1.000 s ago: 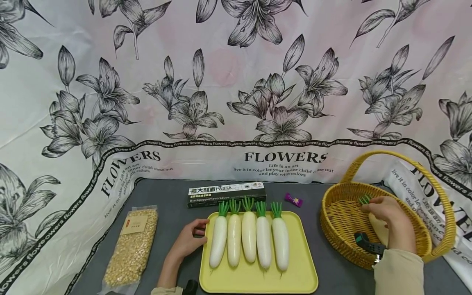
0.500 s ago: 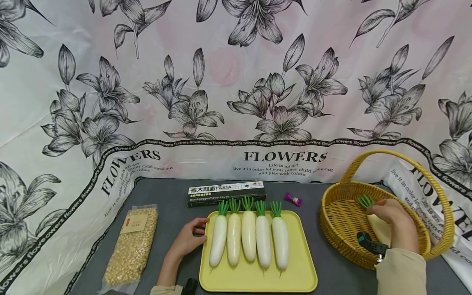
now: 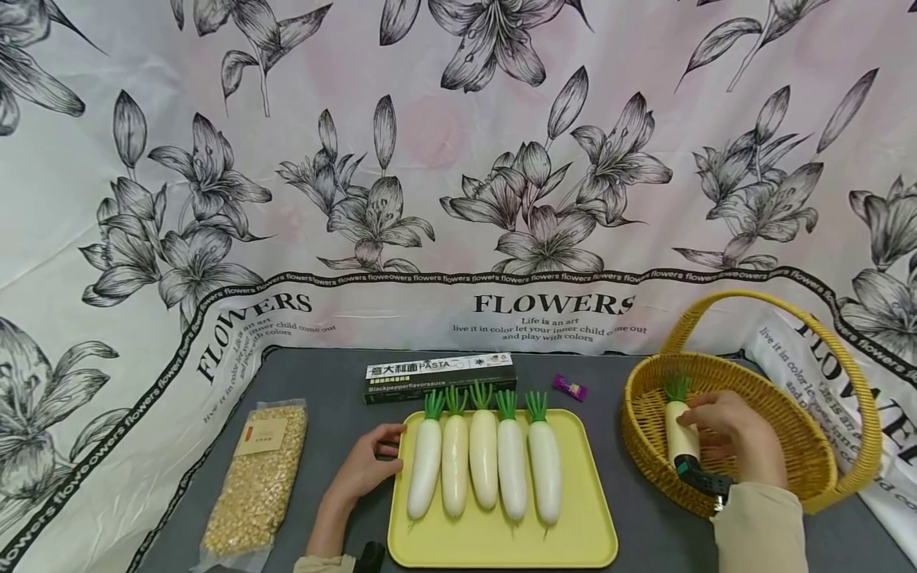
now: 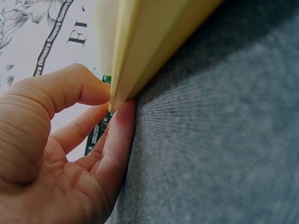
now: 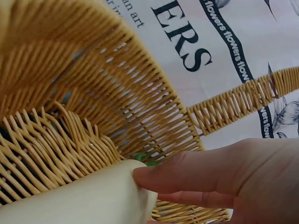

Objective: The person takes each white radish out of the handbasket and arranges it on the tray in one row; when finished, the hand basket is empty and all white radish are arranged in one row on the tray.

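My left hand (image 3: 364, 468) is at the left rim of the yellow tray (image 3: 501, 549); in the left wrist view its thumb and a finger pinch the tray's edge (image 4: 122, 70). On the tray several white radishes (image 3: 483, 469) with green tops lie side by side, tops toward the back. Inside the yellow wicker basket (image 3: 809, 430), my right hand (image 3: 741, 436) holds another white radish (image 3: 677, 422) along the left side, green top pointing away. The right wrist view shows the thumb on the pale radish (image 5: 93, 200); the other fingers are mostly hidden.
Behind the tray lies a black pasta box (image 3: 440, 379), and right of it a small purple wrapped candy (image 3: 570, 387). A clear bag of yellow kernels (image 3: 254, 481) lies at the left. The basket's tall handle (image 3: 766, 296) arches over it. Flowered cloth (image 3: 437, 183) hangs behind.
Inside the basket my right hand has moved left with the radish, from the middle to the left side, and the radish is now straighter. The left hand keeps its place on the tray.
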Motion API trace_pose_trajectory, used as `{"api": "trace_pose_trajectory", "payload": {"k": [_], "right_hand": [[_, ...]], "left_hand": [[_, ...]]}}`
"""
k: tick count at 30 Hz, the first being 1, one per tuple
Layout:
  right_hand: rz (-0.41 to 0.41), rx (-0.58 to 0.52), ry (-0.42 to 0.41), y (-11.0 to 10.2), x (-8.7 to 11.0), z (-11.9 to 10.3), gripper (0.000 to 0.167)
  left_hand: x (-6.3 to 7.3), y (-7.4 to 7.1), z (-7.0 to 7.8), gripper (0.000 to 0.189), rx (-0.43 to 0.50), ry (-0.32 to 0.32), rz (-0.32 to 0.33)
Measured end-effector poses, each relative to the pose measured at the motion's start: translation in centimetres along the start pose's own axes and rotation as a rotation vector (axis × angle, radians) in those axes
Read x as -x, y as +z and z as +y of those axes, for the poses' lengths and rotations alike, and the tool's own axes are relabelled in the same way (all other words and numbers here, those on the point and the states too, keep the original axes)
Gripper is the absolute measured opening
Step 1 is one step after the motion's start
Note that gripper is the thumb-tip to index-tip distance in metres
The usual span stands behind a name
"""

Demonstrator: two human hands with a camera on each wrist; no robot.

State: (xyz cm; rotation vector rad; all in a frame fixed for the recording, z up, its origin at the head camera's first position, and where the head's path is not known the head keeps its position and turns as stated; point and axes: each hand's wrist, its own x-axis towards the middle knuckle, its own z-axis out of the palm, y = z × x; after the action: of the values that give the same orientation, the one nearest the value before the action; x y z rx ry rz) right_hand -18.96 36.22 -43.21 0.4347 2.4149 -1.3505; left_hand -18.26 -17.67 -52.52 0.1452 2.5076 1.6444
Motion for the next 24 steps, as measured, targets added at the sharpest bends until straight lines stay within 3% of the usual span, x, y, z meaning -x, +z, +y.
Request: {"api": "trace_pose_trajectory", "payload": {"k": [9, 24], "right_hand": [[-0.033, -0.043, 0.014, 0.9, -0.6, -0.1, 0.07], [0.013, -0.05, -0.011, 1.1, -0.2, -0.3, 0.077]], "left_hand": [[-0.2, 0.1, -0.2, 0.056, -0.01, -0.018, 0.019], [-0.1, 0.1, -0.3, 0.056, -0.014, -0.016, 0.015]]}}
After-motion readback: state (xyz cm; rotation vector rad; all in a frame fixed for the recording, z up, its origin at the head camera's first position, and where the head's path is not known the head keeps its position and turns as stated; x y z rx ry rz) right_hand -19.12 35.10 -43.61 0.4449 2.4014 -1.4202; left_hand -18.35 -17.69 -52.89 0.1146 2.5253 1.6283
